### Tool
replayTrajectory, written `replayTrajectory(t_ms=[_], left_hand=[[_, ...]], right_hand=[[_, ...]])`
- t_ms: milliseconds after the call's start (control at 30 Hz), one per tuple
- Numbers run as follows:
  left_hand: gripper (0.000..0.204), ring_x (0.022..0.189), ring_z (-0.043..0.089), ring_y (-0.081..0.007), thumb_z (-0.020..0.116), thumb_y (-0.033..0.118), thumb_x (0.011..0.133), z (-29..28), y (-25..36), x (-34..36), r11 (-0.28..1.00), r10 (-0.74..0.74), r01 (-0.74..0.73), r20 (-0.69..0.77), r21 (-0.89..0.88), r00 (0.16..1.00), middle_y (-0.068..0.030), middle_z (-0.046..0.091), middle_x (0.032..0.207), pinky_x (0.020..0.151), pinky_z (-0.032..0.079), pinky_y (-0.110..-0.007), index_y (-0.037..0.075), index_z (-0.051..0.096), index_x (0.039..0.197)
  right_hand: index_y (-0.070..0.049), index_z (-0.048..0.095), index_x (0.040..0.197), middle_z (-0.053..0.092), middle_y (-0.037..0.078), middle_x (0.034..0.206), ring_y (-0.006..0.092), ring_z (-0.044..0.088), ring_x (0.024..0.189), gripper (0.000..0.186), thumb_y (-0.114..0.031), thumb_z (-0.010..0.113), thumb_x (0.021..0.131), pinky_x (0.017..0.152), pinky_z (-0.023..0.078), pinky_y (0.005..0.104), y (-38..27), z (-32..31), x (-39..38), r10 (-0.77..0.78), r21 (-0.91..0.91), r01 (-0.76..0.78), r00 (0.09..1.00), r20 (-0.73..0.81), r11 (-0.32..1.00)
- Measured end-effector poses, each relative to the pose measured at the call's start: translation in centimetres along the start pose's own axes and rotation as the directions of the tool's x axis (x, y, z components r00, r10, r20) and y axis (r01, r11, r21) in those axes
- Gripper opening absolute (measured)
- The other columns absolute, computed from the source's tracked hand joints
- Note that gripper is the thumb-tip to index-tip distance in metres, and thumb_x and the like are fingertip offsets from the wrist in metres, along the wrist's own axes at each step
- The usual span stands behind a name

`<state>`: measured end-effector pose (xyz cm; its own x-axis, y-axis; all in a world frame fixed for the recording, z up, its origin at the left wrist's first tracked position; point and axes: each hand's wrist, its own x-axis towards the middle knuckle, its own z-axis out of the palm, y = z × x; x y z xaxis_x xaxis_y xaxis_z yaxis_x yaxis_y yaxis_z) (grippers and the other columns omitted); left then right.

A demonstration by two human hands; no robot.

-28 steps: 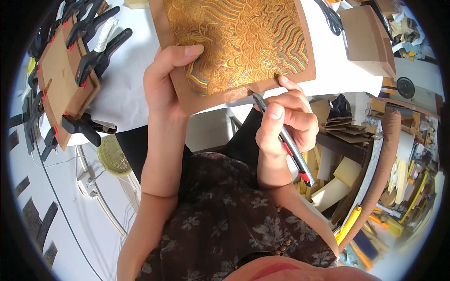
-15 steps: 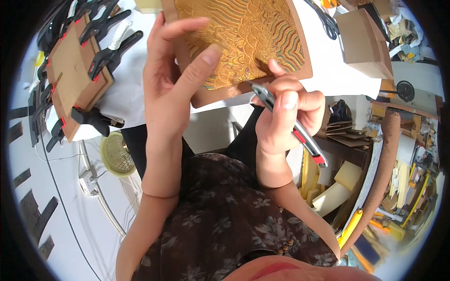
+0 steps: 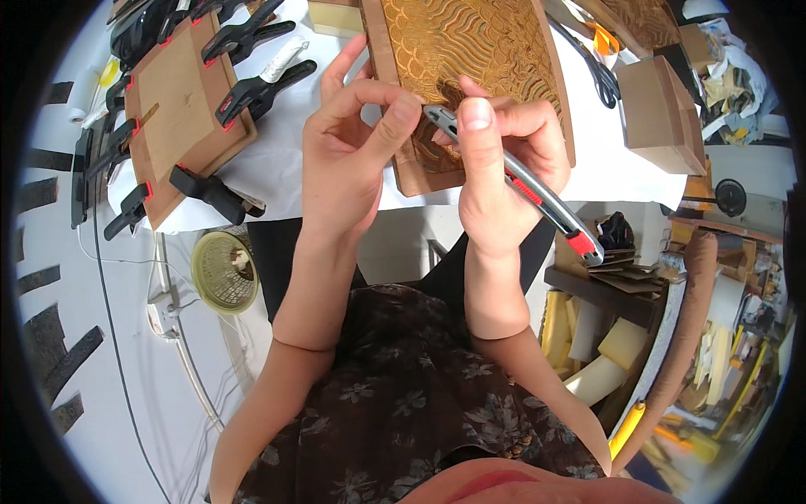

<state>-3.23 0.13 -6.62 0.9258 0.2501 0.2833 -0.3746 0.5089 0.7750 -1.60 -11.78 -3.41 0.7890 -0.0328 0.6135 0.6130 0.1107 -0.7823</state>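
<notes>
A grey utility knife with a red slider and red tail rests in my right hand, the thumb along its body. Its tip points up and left, close to the fingertips of my left hand. There the thumb and forefinger are pinched together. Whatever they hold, if anything, is too small to make out. Beneath both hands lies a board covered in gold brocade with raised wave and scale patterns and a brown border; my hands hide part of its near end.
On the left, black spring clamps with red tips grip a brown board. A cardboard box stands at the table's right, near a black cable. Below the table are a yellow-green basket and a bin of foam offcuts.
My left thumb and forefinger, apart before, have come together at the knife's tip. The right hand has tilted the knife flatter. The view has shifted, so the table's things appear further right.
</notes>
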Motion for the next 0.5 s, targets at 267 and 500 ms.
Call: replayTrajectory(t_ms=[267,500], left_hand=[[0.031,0.128,0.040,-0.0269,0.045,0.030,0.100,0.3,0.4,0.2,0.887,-0.215,0.105,-0.202,-0.450,0.956,-0.0152,0.037,0.138,0.106,0.033,-0.044,0.007,0.056,0.084],[0.037,0.121,0.046,-0.0238,0.045,0.032,0.099,1.4,-0.8,-0.5,0.871,-0.316,0.163,-0.274,-0.463,0.908,-0.0109,0.048,0.127,0.102,0.038,-0.041,0.007,0.044,0.126]], right_hand=[[-0.004,0.042,0.084,0.057,0.011,0.066,0.0162,0.063,0.062,0.020,-0.014,0.057,0.093,0.081,0.055,0.0426,-1.7,-2.6,-0.3,-0.038,0.087,0.078,0.920,-0.391,0.993],[-0.006,0.038,0.085,0.051,0.009,0.060,0.0142,0.054,0.047,0.024,-0.020,0.054,0.094,0.077,0.056,0.0434,-0.5,-6.3,-1.3,-0.168,-0.014,0.179,0.892,-0.419,0.984]])
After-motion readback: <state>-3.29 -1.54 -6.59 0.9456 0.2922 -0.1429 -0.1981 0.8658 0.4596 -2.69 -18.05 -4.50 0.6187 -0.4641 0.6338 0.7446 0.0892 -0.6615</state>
